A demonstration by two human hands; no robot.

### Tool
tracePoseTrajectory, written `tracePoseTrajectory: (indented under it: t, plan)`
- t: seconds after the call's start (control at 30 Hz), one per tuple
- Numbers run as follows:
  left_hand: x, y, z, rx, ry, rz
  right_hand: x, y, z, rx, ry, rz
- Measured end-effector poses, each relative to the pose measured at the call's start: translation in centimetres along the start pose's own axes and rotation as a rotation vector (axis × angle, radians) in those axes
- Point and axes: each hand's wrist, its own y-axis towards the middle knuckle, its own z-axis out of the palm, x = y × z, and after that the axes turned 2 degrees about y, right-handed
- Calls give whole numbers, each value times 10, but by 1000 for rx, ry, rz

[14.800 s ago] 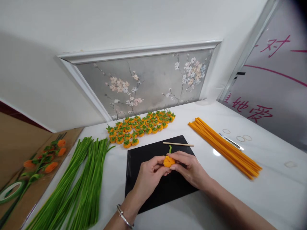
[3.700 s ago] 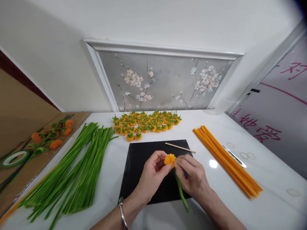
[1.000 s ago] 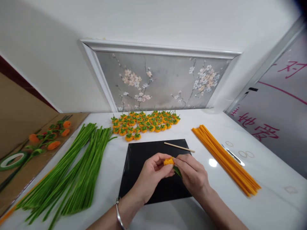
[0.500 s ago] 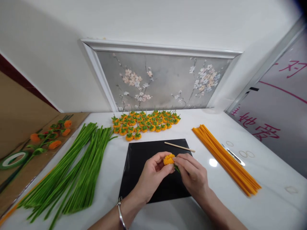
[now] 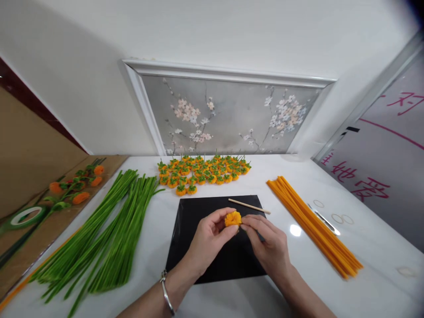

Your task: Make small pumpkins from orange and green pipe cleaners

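My left hand [image 5: 212, 236] pinches a small orange chenille-stem flower [image 5: 233, 218] between thumb and fingers, its ruffled petals facing me. From the other side, the closed fingertips of my right hand [image 5: 266, 236] grip the flower's right edge. Whatever lies behind those fingertips is hidden. Both hands are over a black mat [image 5: 188, 238] on the white table. A thin wooden stick [image 5: 249, 206] lies across the mat's upper right edge. Behind the mat stand rows of similar orange flowers [image 5: 202, 172] with green tops and short upright stems.
Green chenille stems [image 5: 115, 238] lie to the left, orange ones [image 5: 311, 225] to the right. Beside the orange bundle are a slim metal tool [image 5: 326, 221] and several pale rings [image 5: 337, 218]. Green tape [image 5: 28, 217] and finished orange flowers [image 5: 80, 198] rest on cardboard at far left.
The flower has turned so that its petals face me more. A green piece seen beneath my right fingers is now hidden. The whole view has shifted slightly.
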Motion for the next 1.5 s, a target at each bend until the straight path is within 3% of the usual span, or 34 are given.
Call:
tracePoseTrajectory:
  t: [0.2,0.43,0.57,0.93,1.2,1.5]
  plan:
    - [-1,0,3,-47,31,17,3,0,-1,30,77,29]
    - [0,-3,2,-19,260,94,-1,1,-4,162,313,368]
    - [0,-5,1,0,382,149,-2,2,-7,187,415,437]
    - [-4,-2,2,56,431,121,-8,2,-14,352,522,671]
    - [-4,-3,3,56,445,100,-6,0,-13,381,402,632]
    - [-1,0,-1,75,350,36,-3,4,-17,356,257,404]
